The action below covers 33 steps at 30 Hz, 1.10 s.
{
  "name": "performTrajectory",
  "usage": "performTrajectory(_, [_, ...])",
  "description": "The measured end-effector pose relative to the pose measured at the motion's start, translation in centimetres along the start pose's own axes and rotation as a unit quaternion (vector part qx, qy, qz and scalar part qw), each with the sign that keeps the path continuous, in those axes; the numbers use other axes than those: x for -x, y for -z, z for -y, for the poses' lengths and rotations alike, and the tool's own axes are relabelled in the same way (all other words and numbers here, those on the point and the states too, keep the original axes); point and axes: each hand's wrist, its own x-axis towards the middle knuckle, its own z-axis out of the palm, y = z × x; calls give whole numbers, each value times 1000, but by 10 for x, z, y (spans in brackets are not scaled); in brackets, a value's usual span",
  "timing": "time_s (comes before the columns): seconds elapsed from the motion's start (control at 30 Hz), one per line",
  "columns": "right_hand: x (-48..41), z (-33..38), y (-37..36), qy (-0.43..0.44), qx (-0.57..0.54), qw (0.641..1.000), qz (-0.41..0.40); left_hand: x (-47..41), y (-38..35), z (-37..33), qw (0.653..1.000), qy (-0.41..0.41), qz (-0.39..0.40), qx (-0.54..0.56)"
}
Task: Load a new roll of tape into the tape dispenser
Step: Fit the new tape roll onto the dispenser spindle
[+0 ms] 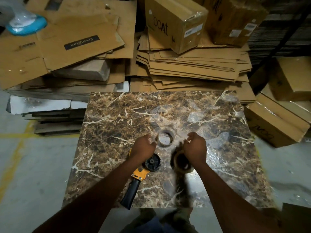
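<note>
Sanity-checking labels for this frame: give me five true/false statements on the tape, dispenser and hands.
1. The yellow-and-black tape dispenser lies on the brown marble-patterned tabletop. True.
2. A roll already sits on the dispenser's black spool wheel. False: the wheel is bare.
3. The thin cardboard tape ring lies flat beyond the hands. True.
4. The blurred roll of tape is under the left hand. False: it is under the right hand.
5. The tabletop is surrounded by metal shelving. False: flattened cardboard and boxes lie behind it.
</note>
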Motion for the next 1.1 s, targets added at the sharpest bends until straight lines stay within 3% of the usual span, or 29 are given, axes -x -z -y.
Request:
performTrajectory(0.2, [17, -32, 20, -10, 112, 981, 156, 39, -14, 21, 990, -89, -17, -106])
performTrajectory(0.33, [29, -42, 20, -2, 131, 980, 149, 57, -33, 15, 975, -155, -22, -158])
performTrajectory(0.6, [36, -56, 22, -48, 55, 990, 119, 64, -71, -15, 959, -167, -57, -221])
performTrajectory(0.73, [40, -58, 21, -57, -24, 992, 113, 59, -80, -20, 984, -104, -39, -140])
performTrajectory(0.83, [44, -47, 17, -63, -85, 987, 117, 55, -72, -20, 1000, -15, 17, 22])
performTrajectory(0.93, [42, -30, 11, -52, -126, 984, 114, 50, -54, -13, 980, 67, 19, 186])
performTrajectory(1.1, [35, 2, -4, -24, -167, 970, 175, 55, -18, 12, 967, 97, -11, 237])
